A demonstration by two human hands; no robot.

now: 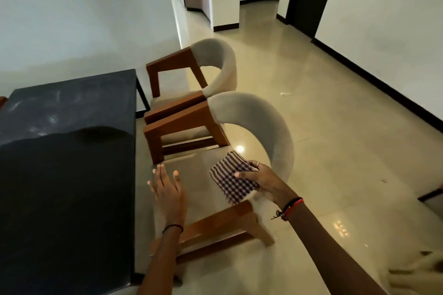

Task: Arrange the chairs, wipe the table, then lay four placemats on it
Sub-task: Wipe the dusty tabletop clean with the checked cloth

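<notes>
Plainly, a checked cloth (pixel 233 175) is held folded in the right hand (pixel 261 178), the fingers (pixel 242 173) pressed over its upper face, above the seat of the near chair (pixel 251 132). It is judged soft, light and limp; a flat grip across the fold would keep it from opening, and it would be best carried bunched under the palm for wiping. The left hand (pixel 167 189) is spread wide and holds nothing, hovering over the front of the same seat, close to the long edge of the desk (pixel 72 112). The near chair is seen drawn up beside that edge, its padded curved back turned away from the desk and its wooden arm frames to either side. It is judged stiff and fairly heavy, likely to slide readily on the glossy floor (pixel 335 127); the wooden arms or the top of the back would give the firmest hold. A second chair (pixel 215 67) stands just beyond it, near the far corner of the desk. Pale smears are visible on the dark top toward the far end, so the wiping is judged not yet done. No placemats are seen on it.
</notes>
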